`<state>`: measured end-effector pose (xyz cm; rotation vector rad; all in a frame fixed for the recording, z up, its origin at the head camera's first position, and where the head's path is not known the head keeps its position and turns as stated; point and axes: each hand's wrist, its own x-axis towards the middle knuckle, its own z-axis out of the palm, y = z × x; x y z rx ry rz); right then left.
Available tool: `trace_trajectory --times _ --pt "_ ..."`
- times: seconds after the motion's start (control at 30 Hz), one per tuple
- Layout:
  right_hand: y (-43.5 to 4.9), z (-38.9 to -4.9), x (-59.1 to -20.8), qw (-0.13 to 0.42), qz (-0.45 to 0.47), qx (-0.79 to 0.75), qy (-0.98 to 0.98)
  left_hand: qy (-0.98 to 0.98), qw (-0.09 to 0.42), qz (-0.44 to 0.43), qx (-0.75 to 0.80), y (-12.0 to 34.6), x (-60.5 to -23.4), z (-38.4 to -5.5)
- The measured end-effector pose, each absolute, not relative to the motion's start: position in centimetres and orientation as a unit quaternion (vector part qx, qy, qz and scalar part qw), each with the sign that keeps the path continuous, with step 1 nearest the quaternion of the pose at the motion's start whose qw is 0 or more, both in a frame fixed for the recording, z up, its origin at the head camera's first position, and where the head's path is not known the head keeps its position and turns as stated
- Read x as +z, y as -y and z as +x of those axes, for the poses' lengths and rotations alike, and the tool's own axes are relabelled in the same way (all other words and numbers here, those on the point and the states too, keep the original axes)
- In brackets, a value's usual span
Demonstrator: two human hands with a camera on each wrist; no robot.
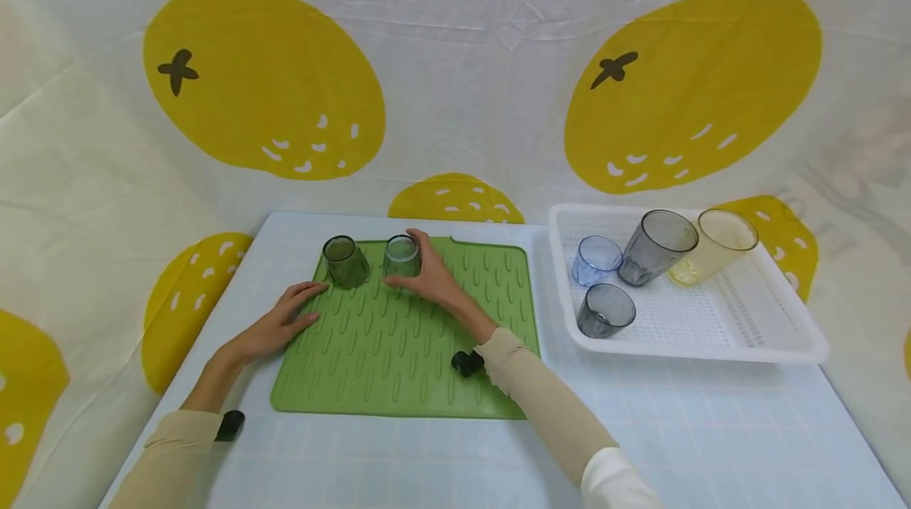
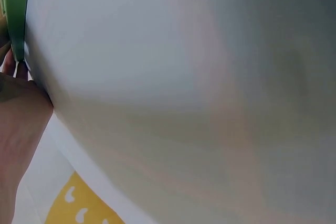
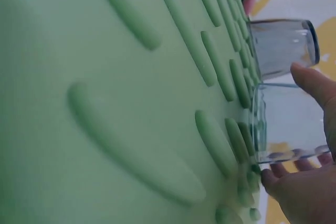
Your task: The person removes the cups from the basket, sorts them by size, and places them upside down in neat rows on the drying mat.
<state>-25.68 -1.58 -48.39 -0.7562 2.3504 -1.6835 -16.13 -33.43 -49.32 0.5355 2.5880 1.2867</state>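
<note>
On the green drying mat (image 1: 398, 375), my right hand (image 1: 430, 276) grips a small clear bluish glass (image 1: 402, 258), thumb on one side and fingers on the other. The right wrist view shows this clear glass (image 3: 289, 119) with its base at the mat's ridges. Beside it, to the left, a dark grey glass (image 1: 345, 264) stands on the mat, apart from both hands. My left hand (image 1: 285, 319) rests at the mat's left edge, fingers extended and holding no glass. In the left wrist view, its fingers (image 2: 21, 71) touch the mat's edge; the fingertips are partly hidden.
A white plastic basket (image 1: 712, 352) stands to the right. In it are a small blue glass (image 1: 596, 262), a tall grey glass (image 1: 656, 250), a tall yellow glass (image 1: 712, 250) and a short grey glass (image 1: 605, 311). Behind the table hangs a fruit-patterned cloth (image 1: 470, 98).
</note>
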Motion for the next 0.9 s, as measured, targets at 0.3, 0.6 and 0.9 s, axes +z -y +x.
trace_trajectory --times 0.3,0.6,0.9 --pt "-0.2 -24.8 -46.9 0.08 -0.244 -0.532 -0.807 -0.882 0.09 0.189 0.422 33.3 -49.3 -16.3" --pt "-1.8 -24.1 -45.3 0.112 -0.245 -0.504 -0.82 -0.879 0.088 0.188 0.428 33.4 -49.5 -16.1" --pt "-3.7 -23.5 -43.9 0.106 -0.263 -0.482 -0.829 -0.881 0.082 0.191 0.425 33.4 -49.5 -16.2"
